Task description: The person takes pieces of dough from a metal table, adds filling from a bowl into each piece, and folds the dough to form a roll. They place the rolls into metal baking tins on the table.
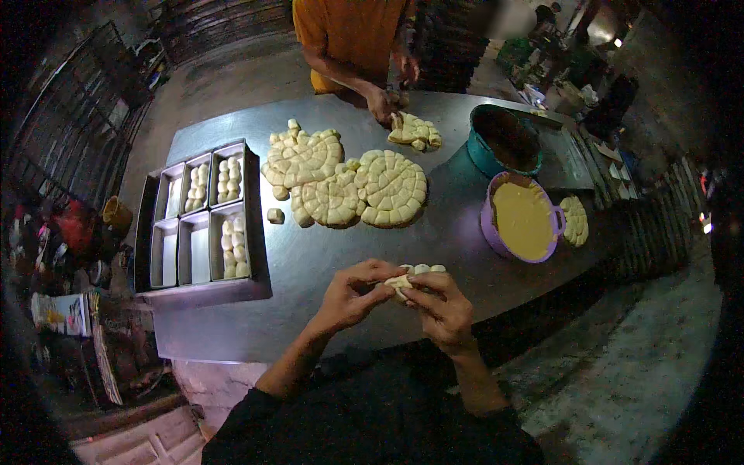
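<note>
Both hands are over the near middle of the metal table, pinching a pale lump of dough (400, 284) between their fingertips. My left hand (359, 288) comes to it from the left, fingers closed on it; my right hand (442, 310) grips it from the right. A short row of small dough pieces (428, 269) shows just behind my right fingers; whether these are held or resting is hard to tell. Farther back lie large rounds of segmented dough (391, 187), with a single loose piece (275, 216) beside them.
Left stands a divided metal tray (164, 252), some compartments holding dough balls. At right are a purple tub of yellow batter (519, 221), a teal tub (502, 139) and another dough round (574, 221). Across the metal table (325, 248), a person in orange (353, 46) handles a dough piece (415, 132).
</note>
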`<state>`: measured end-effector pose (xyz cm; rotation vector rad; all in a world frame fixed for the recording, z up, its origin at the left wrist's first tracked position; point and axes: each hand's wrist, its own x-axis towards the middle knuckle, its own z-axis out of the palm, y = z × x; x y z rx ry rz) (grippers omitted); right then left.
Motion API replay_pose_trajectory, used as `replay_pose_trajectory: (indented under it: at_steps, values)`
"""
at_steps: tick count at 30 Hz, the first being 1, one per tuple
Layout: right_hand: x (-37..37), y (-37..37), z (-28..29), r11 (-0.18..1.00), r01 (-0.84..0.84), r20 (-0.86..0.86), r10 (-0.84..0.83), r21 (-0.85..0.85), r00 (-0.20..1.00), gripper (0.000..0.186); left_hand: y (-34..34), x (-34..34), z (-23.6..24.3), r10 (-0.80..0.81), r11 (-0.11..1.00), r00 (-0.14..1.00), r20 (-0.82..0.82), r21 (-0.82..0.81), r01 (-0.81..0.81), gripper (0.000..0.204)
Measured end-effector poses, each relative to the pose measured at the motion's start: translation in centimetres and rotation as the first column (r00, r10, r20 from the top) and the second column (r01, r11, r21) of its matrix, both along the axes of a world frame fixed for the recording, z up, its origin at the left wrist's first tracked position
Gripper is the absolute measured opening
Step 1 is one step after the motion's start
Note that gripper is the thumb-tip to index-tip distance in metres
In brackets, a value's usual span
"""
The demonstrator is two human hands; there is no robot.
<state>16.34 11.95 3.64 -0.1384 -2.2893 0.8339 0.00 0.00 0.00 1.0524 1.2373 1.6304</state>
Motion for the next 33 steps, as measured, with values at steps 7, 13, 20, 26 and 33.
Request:
replay_pose_trajectory:
  at_steps: [7,13,20,26,33]
  values:
    - [7.4,4.9,0.2,0.968,-0.227,-0.091,0.218,-0.107,0.972,0.037,3.5,10.2,2.5,0.281,0.937,0.944,-0.170,-0.165,-0.309,0.020]
    - [11.4,7.1,-1.9,0.986,-0.167,0.012,0.167,0.002,0.986,0.031,4.6,16.1,2.2,0.261,0.895,0.943,-0.205,-0.315,-0.316,0.025]
    - [13.6,7.6,-3.3,0.867,-0.274,-0.027,0.289,-0.417,0.957,0.023,2.7,19.1,-0.9,0.160,0.975,0.987,-0.019,-0.152,-0.161,0.029]
    - [14.5,6.9,-3.1,0.811,-0.429,0.121,0.510,-0.398,0.852,0.044,2.3,20.1,-4.1,0.273,0.877,0.954,0.126,-0.440,-0.193,0.035]
    - [14.6,7.2,-4.7,0.978,-0.209,0.317,0.198,0.002,0.928,0.050,2.4,20.3,-5.7,0.225,0.893,0.892,0.392,-0.449,-0.028,0.041]
